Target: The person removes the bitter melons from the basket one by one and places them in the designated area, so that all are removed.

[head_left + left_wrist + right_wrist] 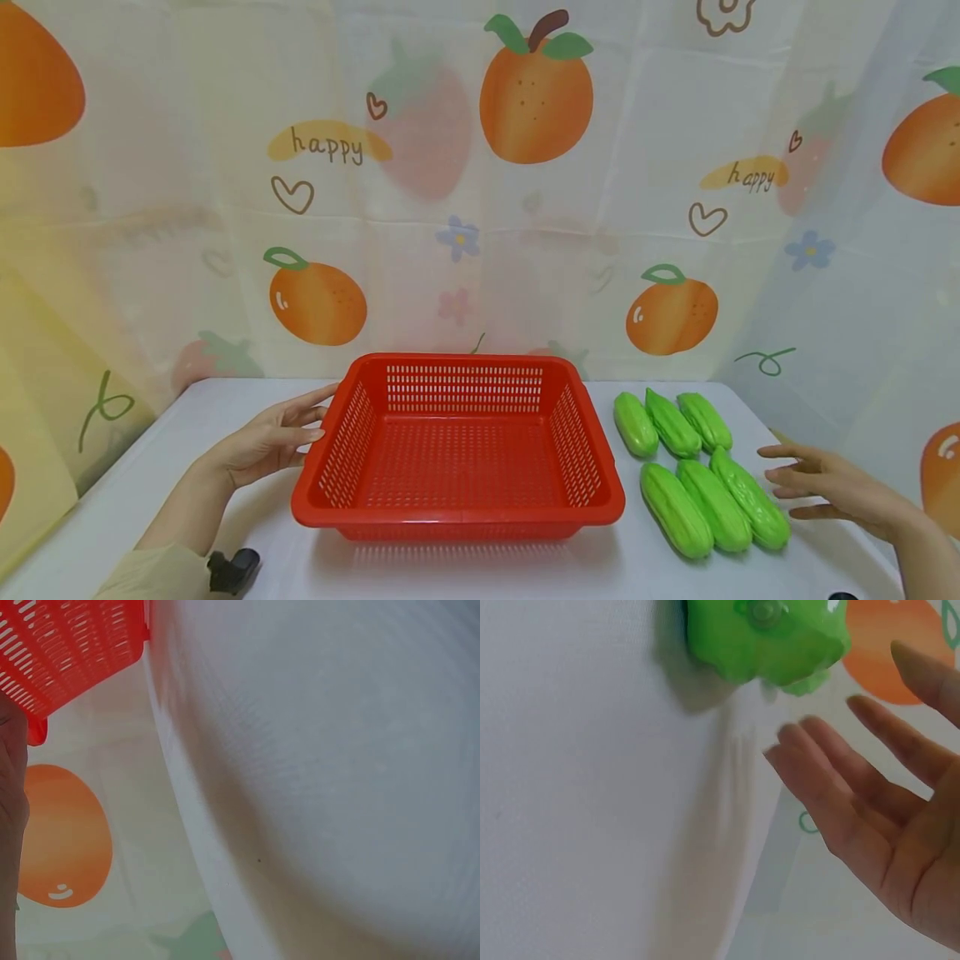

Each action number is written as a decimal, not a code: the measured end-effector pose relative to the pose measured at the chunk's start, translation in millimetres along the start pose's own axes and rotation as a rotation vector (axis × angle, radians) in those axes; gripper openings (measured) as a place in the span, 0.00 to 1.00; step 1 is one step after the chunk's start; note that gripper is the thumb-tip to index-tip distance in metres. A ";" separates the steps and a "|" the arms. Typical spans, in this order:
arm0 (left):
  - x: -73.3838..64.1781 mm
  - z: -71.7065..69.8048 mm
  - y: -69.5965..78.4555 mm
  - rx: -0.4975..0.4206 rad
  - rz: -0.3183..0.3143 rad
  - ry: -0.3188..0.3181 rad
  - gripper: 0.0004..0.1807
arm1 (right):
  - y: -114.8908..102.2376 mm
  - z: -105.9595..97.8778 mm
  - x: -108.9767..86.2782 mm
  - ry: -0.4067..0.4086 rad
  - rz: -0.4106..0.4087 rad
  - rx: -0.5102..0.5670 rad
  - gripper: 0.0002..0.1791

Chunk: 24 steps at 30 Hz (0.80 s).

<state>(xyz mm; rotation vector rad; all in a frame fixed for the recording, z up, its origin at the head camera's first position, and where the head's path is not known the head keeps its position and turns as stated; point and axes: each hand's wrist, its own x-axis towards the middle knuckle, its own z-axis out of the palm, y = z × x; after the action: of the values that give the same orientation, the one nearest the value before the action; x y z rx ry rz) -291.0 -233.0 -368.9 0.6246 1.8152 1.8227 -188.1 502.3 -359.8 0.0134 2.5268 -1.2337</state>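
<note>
A red plastic basket (457, 515) with slotted walls stands on the white table, nothing inside it. At its left rim is my left hand (262, 437), fingers loosely extended, fingertips right at the rim. In the left wrist view only part of that hand (11, 772) shows, beside the basket wall (82, 645). Several green cucumber-like vegetables (714, 504) lie in two rows right of the basket. My right hand (843, 492) hovers beside the rightmost front one (753, 504), fingers spread and holding nothing. The right wrist view shows this hand (885, 817) apart from a green vegetable's end (769, 637).
A white cloth covers the table (450, 575). Behind and at both sides hangs a pale curtain (480, 275) printed with oranges, hearts and flowers. A black band (234, 571) sits at the left wrist. A small dark object (843, 596) shows at the bottom right edge.
</note>
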 end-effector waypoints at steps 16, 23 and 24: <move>-4.7 1.3 7.6 0.214 -0.006 0.090 0.42 | -82.5 46.3 0.1 0.469 -0.234 -0.237 0.32; -14.0 18.8 16.6 0.532 0.034 0.289 0.41 | -119.6 77.8 6.8 0.468 -0.285 -0.288 0.30; -14.7 23.3 18.0 0.583 0.054 0.326 0.41 | -124.5 83.9 8.4 0.469 -0.291 -0.286 0.30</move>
<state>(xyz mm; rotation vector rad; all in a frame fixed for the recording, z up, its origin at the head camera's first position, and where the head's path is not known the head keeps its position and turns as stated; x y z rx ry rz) -265.3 -224.2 -350.4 0.6023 2.6077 1.4795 -190.8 358.8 -314.9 -0.1541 3.1894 -1.0480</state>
